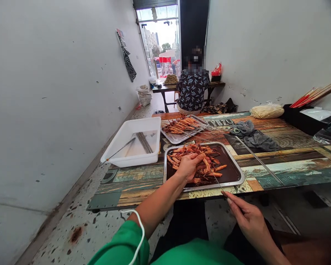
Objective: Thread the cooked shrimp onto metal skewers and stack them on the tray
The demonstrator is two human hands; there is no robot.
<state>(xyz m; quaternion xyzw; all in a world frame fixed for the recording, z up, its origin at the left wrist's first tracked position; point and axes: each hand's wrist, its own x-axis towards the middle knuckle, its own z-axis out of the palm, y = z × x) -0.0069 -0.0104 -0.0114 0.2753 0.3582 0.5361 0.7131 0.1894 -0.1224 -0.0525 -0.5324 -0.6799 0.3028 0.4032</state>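
Observation:
My left hand [188,166] is closed on a reddish-brown strip of meat-like food [206,163], whose exact kind I cannot make out, above a metal tray [240,178]. A heap of similar strips [179,152] lies in dark sauce in that tray. Between thumb and fingers, my right hand [245,215] pinches the near end of a thin metal skewer [216,179], below the tray's front edge. The skewer's far end meets the held strip; its tip is hidden. Behind, a second tray [178,139] bears skewered strips [182,125], their skewers pointing right.
Left on the table stands a white plastic tub [117,145] with bare skewers [145,142]. Loose skewers [260,162] and grey cloths [260,141] lie right. Further right are a bagged pale bundle [267,110] and a black box [303,119]. Another person [193,90] sits at a farther table.

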